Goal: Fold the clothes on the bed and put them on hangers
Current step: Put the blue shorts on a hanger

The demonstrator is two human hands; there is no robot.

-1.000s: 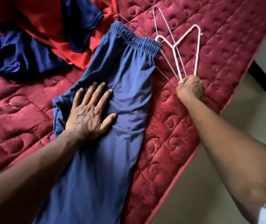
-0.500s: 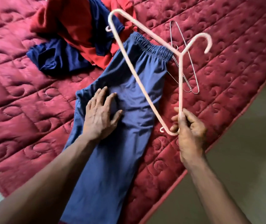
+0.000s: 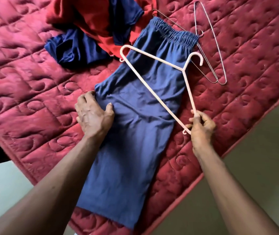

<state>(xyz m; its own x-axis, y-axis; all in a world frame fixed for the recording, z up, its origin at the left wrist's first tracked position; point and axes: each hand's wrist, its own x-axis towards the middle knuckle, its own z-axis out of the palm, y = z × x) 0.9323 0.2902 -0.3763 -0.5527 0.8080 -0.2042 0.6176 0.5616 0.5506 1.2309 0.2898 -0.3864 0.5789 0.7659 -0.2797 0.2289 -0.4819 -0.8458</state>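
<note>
Red quilted bed (image 3: 33, 85), folded blue trousers (image 3: 135, 116)

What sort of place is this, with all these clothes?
Most likely a bedroom in a home. A quilted red bed cover fills the view; blue trousers and a heap of red and blue clothes lie on it, with a pink plastic hanger held over the trousers and wire hangers beside them.

Blue trousers (image 3: 135, 116) — pink hanger (image 3: 154, 92) — red quilted bed (image 3: 33, 85)
</note>
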